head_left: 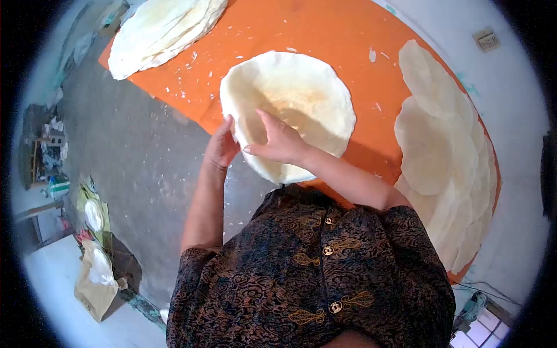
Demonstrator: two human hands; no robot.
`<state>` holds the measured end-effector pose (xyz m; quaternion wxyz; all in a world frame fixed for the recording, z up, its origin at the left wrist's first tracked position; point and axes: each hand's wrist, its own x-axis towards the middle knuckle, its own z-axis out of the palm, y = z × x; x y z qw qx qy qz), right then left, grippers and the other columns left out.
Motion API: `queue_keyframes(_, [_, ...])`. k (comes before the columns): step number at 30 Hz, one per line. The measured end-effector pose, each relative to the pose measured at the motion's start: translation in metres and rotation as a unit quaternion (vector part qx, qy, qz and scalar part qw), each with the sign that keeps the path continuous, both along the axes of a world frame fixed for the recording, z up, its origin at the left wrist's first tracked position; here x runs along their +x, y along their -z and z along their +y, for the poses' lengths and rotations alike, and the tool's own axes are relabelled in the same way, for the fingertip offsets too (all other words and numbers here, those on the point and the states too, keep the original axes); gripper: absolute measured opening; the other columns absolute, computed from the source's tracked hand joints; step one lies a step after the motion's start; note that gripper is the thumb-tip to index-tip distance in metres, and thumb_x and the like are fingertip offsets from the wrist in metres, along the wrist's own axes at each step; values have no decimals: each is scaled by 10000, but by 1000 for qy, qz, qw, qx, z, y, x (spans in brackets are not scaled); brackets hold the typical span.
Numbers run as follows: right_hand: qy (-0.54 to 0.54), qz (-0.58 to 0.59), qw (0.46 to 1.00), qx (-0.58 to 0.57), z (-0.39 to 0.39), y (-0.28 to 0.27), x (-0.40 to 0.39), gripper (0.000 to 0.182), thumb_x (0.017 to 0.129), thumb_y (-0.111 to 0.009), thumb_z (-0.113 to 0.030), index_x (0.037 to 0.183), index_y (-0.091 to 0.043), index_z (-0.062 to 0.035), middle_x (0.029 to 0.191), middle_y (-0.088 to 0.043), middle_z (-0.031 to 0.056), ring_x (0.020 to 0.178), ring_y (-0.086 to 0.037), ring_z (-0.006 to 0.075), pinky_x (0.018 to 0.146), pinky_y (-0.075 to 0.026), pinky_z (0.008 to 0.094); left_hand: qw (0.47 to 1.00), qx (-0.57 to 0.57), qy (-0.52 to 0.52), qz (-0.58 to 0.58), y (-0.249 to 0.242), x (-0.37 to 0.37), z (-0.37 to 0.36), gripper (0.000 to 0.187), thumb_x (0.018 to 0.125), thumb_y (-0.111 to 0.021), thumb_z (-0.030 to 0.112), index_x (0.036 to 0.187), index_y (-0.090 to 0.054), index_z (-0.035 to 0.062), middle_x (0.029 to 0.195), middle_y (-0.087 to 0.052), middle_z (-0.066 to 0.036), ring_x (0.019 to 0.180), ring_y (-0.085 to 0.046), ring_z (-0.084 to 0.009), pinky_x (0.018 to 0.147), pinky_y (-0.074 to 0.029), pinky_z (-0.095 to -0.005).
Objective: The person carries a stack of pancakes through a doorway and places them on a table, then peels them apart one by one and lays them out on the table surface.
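A large round pale sheet (325, 98), like a flatbread with a browned patch in its middle, lies at the near edge of the orange table (278, 26). Its left side bends up and hangs past the table edge. At that raised rim my left hand (221, 144) holds the sheet from outside, fingertips at the border and the rest partly hidden behind it. My right hand (277, 138) is over the sheet's inner left part, thumb and fingers spread apart, with nothing visible between them.
A stack of similar sheets (165, 35) lies at the table's far left corner. Many overlapping thin sheets (435, 151) cover the right side. White crumbs dot the orange surface. Grey floor (139, 151) lies to the left, with a brown bag (96, 290) at lower left.
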<state>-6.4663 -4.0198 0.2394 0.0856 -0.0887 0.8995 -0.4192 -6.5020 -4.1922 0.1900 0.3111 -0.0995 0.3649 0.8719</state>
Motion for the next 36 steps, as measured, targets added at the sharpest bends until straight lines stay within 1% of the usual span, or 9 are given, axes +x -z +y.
queue_keyframes(4, [22,-131,990,-49,-8,-5,-3,809,646,-643,-336,1268,-277,29,1192,-439,233,1079,-471,324,913,-373,378,997,-72,18,5,-11,2,0,623,761,-616,387,1254,-365,101,1186,-485,-62,1081,-474,-206,879,-408,-370])
queue_keyframes(9, [33,-237,926,-291,4,-8,0,415,739,-485,-137,1111,-464,46,1068,-539,206,1019,-521,290,871,-395,342,996,-88,9,1,-3,-1,-1,617,754,-636,326,1248,-366,74,1184,-485,-73,1066,-484,-217,884,-403,-369])
queue_keyframes(19, [143,-38,989,8,22,26,-17,203,782,-486,-196,796,-570,-11,826,-579,202,759,-556,356,716,-428,435,982,-165,-82,-46,16,-10,0,367,803,-503,72,1130,-439,-83,1063,-538,-180,924,-562,-269,797,-473,-366])
queue_keyframes(22, [130,-1,991,30,78,-4,-45,194,820,-490,-179,760,-551,-5,681,-548,129,652,-536,223,616,-425,350,986,-143,-40,-72,53,-15,-24,401,830,-492,93,1183,-392,-68,1118,-515,-171,988,-538,-257,825,-464,-360])
queue_keyframes(26, [81,30,983,160,167,-100,-92,219,783,-474,-205,797,-596,-23,725,-593,106,689,-557,186,617,-434,333,993,-92,-19,-78,60,-14,-27,418,838,-491,115,1203,-378,-54,1155,-501,-156,1023,-516,-255,859,-443,-366])
queue_keyframes(29, [109,96,987,-69,236,-148,-129,224,782,-494,-219,770,-593,-19,716,-588,77,707,-563,166,640,-432,334,986,-117,-18,-114,54,-14,-26,424,834,-496,118,1204,-378,-51,1145,-508,-155,1012,-523,-258,860,-443,-364])
queue_keyframes(31, [132,113,977,124,262,-201,-151,182,791,-505,-168,728,-594,-22,714,-587,57,697,-556,147,591,-434,342,987,-121,-32,-103,62,-17,-27,418,829,-503,121,1193,-391,-51,1126,-521,-153,998,-531,-258,854,-447,-366])
queue_keyframes(33, [277,89,933,-214,302,-217,-163,152,729,-506,-57,832,-614,-24,770,-594,92,743,-577,224,650,-469,328,991,-98,-27,-91,68,-16,-29,388,821,-509,125,1159,-429,-48,1081,-548,-145,973,-546,-256,839,-455,-370])
queue_keyframes(36, [409,171,860,-253,370,-231,-170,173,769,-490,-114,873,-574,-4,819,-598,125,741,-592,230,613,-496,365,988,-114,-34,-94,58,-14,-23,365,817,-512,128,1133,-453,-45,1057,-561,-138,964,-550,-251,834,-456,-367])
